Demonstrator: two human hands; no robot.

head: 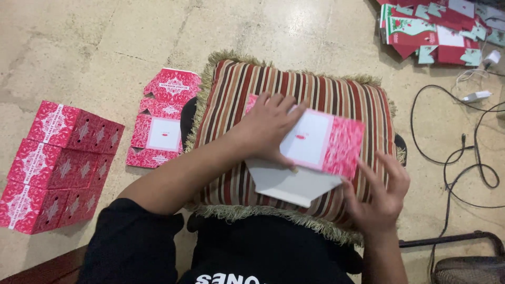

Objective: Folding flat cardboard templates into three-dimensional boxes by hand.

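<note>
Flat, box blank (321,142) under both hands.

Flat box blank (315,144): thin card, printed pink/red face w/ slight sheen, underside plain matt grey-white. Cushion (336,100): woven striped cloth, soft, w/ shaggy fringe round edge. Folded boxes (58,165): same printed card, smooth, semi-gloss. Floor (105,47): pale stone or concrete, mottled, dull. Cables (463,152): black rubbery plastic. Charger (476,96): white glossy plastic.
</note>
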